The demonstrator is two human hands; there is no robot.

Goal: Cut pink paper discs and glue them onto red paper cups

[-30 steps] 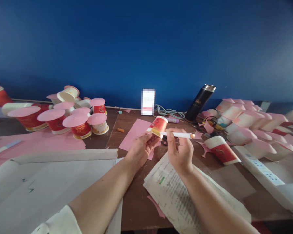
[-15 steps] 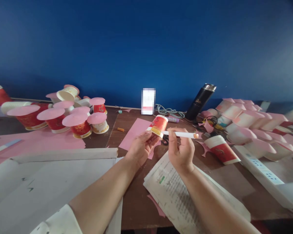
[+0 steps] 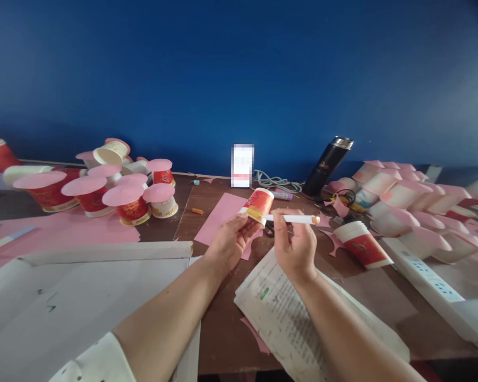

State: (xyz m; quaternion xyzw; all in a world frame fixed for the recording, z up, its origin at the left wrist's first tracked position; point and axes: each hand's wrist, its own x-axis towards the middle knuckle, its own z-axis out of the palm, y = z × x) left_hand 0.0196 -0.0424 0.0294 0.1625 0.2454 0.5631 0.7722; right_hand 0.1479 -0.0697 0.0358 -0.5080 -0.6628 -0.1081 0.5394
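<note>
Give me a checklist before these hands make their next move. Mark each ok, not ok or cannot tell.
1. Red paper cup held in left hand: ok.
2. White stick gripped in right hand: ok.
3. Stick's end touching the cup: cannot tell, too small to judge.
4. Right forearm clear of printed sheets: cannot tell, it crosses above or on them.
5. Table free of scraps: not ok, a pink scrap lies at the sheets' edge.
</note>
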